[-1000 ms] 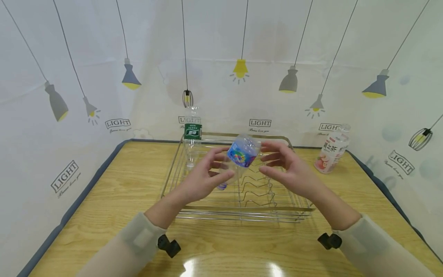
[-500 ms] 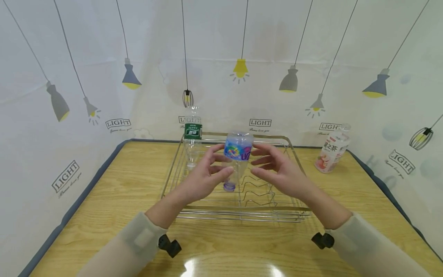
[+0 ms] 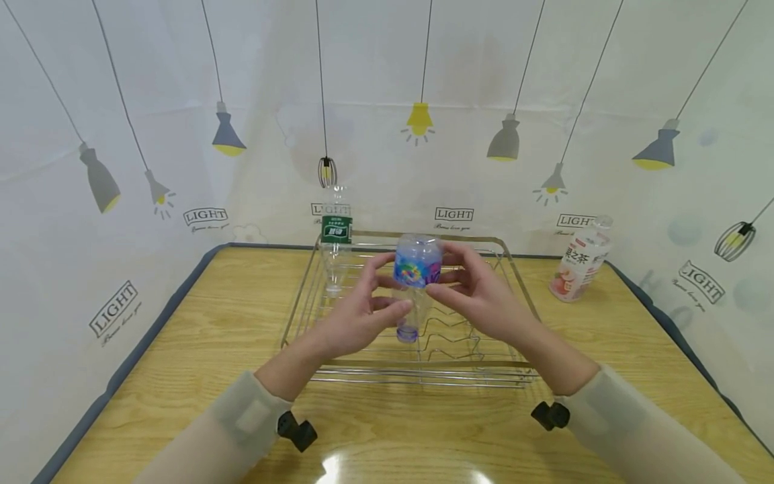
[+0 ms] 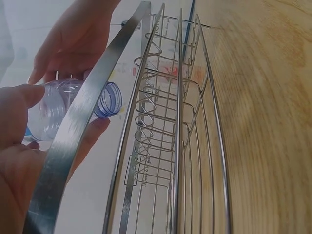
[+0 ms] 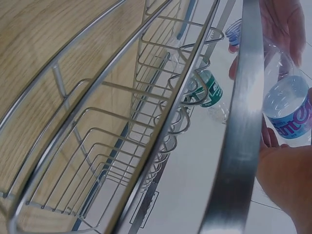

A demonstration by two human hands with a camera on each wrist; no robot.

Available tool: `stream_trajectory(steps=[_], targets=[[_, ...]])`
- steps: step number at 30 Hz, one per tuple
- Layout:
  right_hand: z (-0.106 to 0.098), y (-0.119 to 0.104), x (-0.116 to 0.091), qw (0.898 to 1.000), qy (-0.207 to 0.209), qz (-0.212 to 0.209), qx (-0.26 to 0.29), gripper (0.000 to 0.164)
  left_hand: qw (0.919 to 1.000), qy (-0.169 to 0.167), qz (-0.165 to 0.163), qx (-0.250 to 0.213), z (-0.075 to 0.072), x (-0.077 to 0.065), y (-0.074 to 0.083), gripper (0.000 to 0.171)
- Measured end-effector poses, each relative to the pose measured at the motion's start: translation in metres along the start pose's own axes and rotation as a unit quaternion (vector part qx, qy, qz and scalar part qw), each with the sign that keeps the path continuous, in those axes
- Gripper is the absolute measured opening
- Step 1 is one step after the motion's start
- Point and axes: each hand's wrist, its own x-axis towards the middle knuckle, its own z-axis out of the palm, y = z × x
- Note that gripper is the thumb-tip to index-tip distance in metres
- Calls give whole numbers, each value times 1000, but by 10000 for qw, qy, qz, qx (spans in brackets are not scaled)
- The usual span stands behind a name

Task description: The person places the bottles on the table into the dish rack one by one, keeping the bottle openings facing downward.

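Observation:
An upside-down clear plastic bottle point(image 3: 417, 265) with a blue and purple label is between my two hands, over the wire dish rack point(image 3: 423, 365). Its purple-tinted neck points down, and in the left wrist view the bottle's neck point(image 4: 111, 99) shows no cap. My left hand point(image 3: 353, 316) holds the bottle from the left, thumb in front and fingers behind. From the right, my right hand point(image 3: 484, 289) grips it around the label, thumb near the label's lower edge. The rack's rim crosses in front of the bottle point(image 5: 287, 105) in the right wrist view.
Another clear bottle point(image 3: 336, 230), with a green label, stands neck down in the rack's back left. A white and pink peach drink bottle point(image 3: 577, 265) stands at the back right of the wooden table point(image 3: 199, 376). A lamp-printed cloth point(image 3: 375, 60) encloses the table.
The blue-labelled bottle has turned from tilted to upright, neck down, and dropped slightly. My right hand has moved left and closed in on it. My left hand has barely shifted.

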Motion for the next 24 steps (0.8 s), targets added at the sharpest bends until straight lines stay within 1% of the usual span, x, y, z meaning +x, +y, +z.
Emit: stream_trajectory(steps=[7,12,18,21,24], targets=[[5,-5,3,9997,96,146,168,74,9998,-106,57,173,1,-1,0,76],[7,-7,3,9990,123,285,316,77,9997,-166,12,185,1,-1,0,76],[8,-8,3,9989,144,268,353,81,9995,-201,-45,246,2,-2,0,78],[8,-8,4,9989,162,218,380,81,9995,-205,-23,249,1,-3,-1,77],[7,-9,5,9989,189,85,416,79,9997,-131,53,203,-1,-4,-1,76]])
